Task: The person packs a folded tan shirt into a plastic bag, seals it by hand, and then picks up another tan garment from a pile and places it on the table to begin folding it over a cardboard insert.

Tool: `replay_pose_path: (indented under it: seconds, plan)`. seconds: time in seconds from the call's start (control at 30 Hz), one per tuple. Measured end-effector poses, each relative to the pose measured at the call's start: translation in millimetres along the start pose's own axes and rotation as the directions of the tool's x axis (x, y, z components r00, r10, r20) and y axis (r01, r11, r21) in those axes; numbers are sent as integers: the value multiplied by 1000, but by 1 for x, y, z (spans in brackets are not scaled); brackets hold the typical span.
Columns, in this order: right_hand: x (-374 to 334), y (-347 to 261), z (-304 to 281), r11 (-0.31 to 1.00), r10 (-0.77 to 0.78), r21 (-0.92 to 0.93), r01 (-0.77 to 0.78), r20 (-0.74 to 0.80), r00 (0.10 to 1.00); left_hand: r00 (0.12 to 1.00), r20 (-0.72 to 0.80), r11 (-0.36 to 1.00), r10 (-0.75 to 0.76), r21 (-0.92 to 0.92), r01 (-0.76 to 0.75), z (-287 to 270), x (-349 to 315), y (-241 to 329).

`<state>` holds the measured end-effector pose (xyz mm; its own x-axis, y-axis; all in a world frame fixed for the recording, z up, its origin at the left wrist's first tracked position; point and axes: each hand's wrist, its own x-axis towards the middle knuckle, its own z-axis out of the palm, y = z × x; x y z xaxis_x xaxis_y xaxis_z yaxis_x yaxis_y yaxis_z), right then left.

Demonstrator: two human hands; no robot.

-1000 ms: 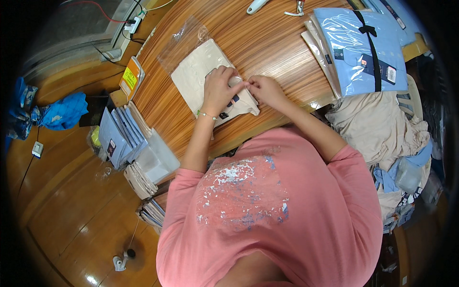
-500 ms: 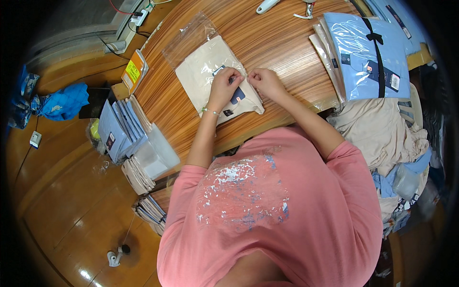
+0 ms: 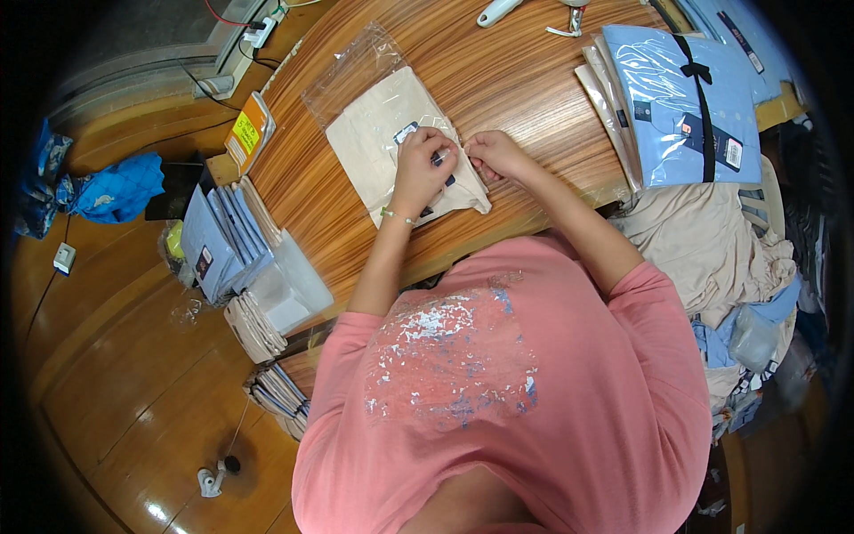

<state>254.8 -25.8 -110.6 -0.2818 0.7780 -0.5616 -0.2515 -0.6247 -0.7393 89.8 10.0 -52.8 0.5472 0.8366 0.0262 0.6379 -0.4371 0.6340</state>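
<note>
A folded beige garment (image 3: 369, 125) lies tilted on the table, partly inside a clear plastic bag (image 3: 369, 58) whose slack end stretches past its far side. Over the middle of the garment, my left hand (image 3: 424, 165) is closed with curled fingers and covers most of a dark blue tag (image 3: 447, 182). My right hand (image 3: 498, 157) pinches at the garment's right edge, its fingertips close to those of my left hand. Whatever sits between the fingers of either hand is too small to make out.
On the right are wrapped light blue folded shirts (image 3: 658, 98) with a black ribbon, above a heap of loose beige cloth (image 3: 712, 240). Bagged blue garments (image 3: 218, 240) stand at the left edge near an orange-and-yellow booklet (image 3: 249, 132). A white-handled tool (image 3: 498, 11) lies at the far edge.
My left hand has shifted slightly right and now hides more of the dark tag. My right hand has turned a little, its fingers lower along the garment's edge. The garment stays put.
</note>
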Motion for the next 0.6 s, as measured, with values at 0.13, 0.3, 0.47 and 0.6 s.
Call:
replay_pose_path:
  seconds: [0.13, 0.3, 0.47, 0.6]
  plan:
    - [1, 6, 1, 999, 5, 40, -5, -4, 1000, 999, -22, 990, -37, 133, 40, 4, -5, 11]
    - [16, 28, 5, 924, -316, -270, 270, -147, 937, 999, -36, 995, -31, 90, 35, 10, -9, -2]
    - [-8, 4, 16, 751, -475, -606, 262, -219, 852, 999, -9, 995, -52, 89, 53, 10, -12, -6]
    - [-17, -1, 16, 702, -425, -682, 204, -172, 889, 999, -25, 998, -29, 60, 30, 11, -11, -6]
